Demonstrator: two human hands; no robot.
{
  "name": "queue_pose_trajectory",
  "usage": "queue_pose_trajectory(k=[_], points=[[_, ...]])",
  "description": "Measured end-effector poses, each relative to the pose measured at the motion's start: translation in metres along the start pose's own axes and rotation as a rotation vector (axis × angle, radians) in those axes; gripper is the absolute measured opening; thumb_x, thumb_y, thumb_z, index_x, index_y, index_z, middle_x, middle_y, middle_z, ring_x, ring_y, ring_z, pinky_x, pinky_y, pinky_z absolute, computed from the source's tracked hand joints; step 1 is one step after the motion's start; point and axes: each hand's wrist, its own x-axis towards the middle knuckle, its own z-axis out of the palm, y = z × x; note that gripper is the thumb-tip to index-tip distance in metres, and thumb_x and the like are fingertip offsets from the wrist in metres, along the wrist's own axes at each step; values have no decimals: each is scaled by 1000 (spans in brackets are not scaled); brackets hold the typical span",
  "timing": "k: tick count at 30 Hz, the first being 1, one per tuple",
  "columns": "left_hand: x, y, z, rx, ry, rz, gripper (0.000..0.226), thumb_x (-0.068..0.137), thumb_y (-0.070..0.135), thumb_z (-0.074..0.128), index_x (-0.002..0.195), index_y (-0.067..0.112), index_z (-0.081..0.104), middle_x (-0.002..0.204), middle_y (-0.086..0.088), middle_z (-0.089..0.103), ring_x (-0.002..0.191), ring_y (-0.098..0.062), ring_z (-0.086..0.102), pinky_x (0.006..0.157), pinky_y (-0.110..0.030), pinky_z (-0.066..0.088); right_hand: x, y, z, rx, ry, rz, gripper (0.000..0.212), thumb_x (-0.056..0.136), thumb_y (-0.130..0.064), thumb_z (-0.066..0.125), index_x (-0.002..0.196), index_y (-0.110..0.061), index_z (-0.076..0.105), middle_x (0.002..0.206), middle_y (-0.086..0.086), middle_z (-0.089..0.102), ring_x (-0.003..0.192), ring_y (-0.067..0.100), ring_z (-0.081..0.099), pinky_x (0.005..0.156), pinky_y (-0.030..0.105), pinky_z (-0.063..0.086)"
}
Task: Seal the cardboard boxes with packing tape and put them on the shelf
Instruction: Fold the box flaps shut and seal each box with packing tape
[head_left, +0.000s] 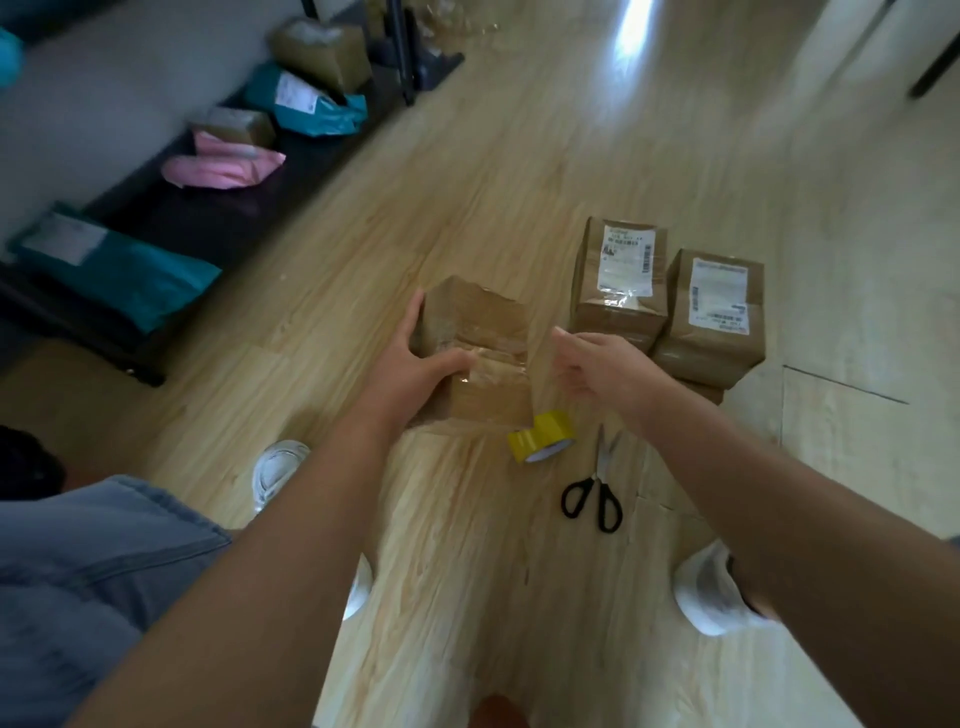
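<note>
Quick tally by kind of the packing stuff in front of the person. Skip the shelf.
Cardboard boxes: 3 (held box in left hand, labelled box, second labelled box; the brown edge beneath those is unclear and not counted)
Tape roll: 1
Scissors: 1
Total: 5

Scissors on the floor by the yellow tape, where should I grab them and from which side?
Grip the scissors by the black handle loops, coming from your own side with the right hand, which hovers nearest. They lie flat and closed, loops toward you, blades pointing away beside the tape roll, so the loops are the near, blunt end.
</note>
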Motion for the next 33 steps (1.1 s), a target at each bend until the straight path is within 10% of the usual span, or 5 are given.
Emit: queue_pose_trajectory(k=[5, 9, 14, 23, 33], points=[[-14, 26, 13, -118, -92, 46, 96, 81, 16, 79, 153, 45, 24, 123, 9, 61, 105, -15, 67, 84, -31, 59, -28, -26, 4, -95, -59, -10, 67, 85, -74, 54, 125, -21, 65, 112, -3, 70, 101, 16, 67, 93, 35, 55], [-23, 36, 23, -233, -102, 66, 93, 85, 16, 73, 154, 47, 18, 126, 12, 59, 106, -13, 66, 80, -30, 58, -45, -34, 9, -28, 121, -157, 45, 86, -55, 70, 118, -25, 58, 102, -10, 66, 86, 2, 63, 62, 18, 50], [-28, 41, 28, -292, -75, 115, 99, 80, 21, 80, 153, 47, 19, 134, 10, 58, 111, -11, 65, 76, -27, 56, -50, -39, 10, 27, 208, -245, 38, 84, -45, 76, 111, -33, 52, 100, -10, 63, 95, 13, 64, 87, 36, 57], [-31, 50, 27, -426, -56, 73, 57, 90, 17, 69, 136, 39, 45, 117, 1, 70, 94, -17, 73, 67, -29, 58, -53, -40, 12, 101, 62, -259, 74, 79, -55, 76, 144, -31, 49, 128, -9, 65, 109, 10, 66, 94, 36, 57], [-30, 63, 33, -348, -18, 64, 62, 92, 19, 67, 141, 41, 36, 109, 7, 68, 78, -9, 72, 54, -22, 54, -55, -45, 7, 156, 77, -277, 68, 78, -54, 77, 140, -36, 54, 118, -13, 69, 105, 8, 68, 95, 37, 57]])
